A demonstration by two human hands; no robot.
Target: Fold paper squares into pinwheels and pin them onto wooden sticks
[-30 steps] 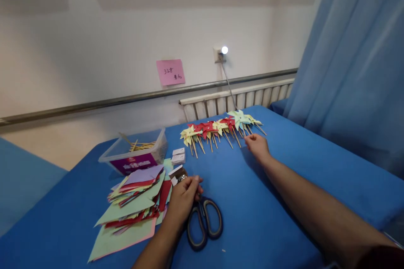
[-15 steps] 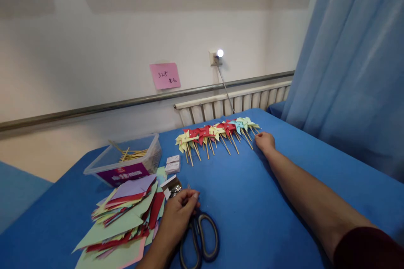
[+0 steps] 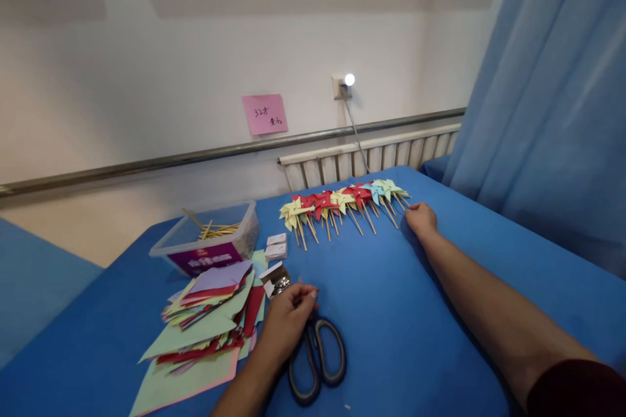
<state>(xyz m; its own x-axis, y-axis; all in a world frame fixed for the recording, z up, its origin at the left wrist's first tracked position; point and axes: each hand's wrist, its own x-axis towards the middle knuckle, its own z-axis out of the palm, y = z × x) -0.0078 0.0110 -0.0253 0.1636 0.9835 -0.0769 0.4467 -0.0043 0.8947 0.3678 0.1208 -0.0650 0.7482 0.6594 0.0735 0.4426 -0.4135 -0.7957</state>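
My right hand (image 3: 421, 216) is closed at the right end of a row of paper pinwheels, its fingertips pinching the stick of a pale green pinwheel (image 3: 390, 188). Red, yellow and blue pinwheels (image 3: 323, 203) lie beside it, sticks pointing towards me. My left hand (image 3: 289, 314) is curled, thumb and fingers together; whatever they hold, if anything, is hidden. Under and beside that hand lie dark-handled scissors (image 3: 337, 374), their blades mostly covered. Just beyond it, a small open box (image 3: 276, 278) shows shiny metal pieces.
Left of my left hand is a messy stack of coloured paper (image 3: 195, 332). Behind it stands a clear plastic tub (image 3: 169, 249) with wooden sticks (image 3: 220, 230). Two small white boxes (image 3: 276, 248) sit nearby on the blue tablecloth (image 3: 391, 326). A blue curtain (image 3: 538, 111) hangs at right.
The view has swung slightly, so everything on the table sits further right in the picture. Both hands keep nearly the same places beside the pinwheels and scissors.
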